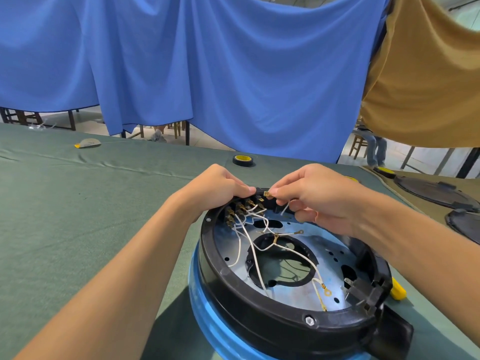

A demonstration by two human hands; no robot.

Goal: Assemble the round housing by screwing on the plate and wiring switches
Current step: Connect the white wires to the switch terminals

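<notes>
Round black housing point(228, 289) held by left hand point(220, 188); right hand point(317, 198) pinches brass terminal point(267, 194).

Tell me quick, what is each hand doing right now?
Left hand: closed, gripping the far rim of the round housing by the switches.
Right hand: closed, pinching a brass terminal on a white wire.

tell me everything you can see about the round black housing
The round housing is a black plastic ring, open side up, on a blue base. A silvery holed plate sits inside, crossed by white wires. Switches line its far rim, which the left hand grips; the right hand pinches a wire terminal there.
</notes>
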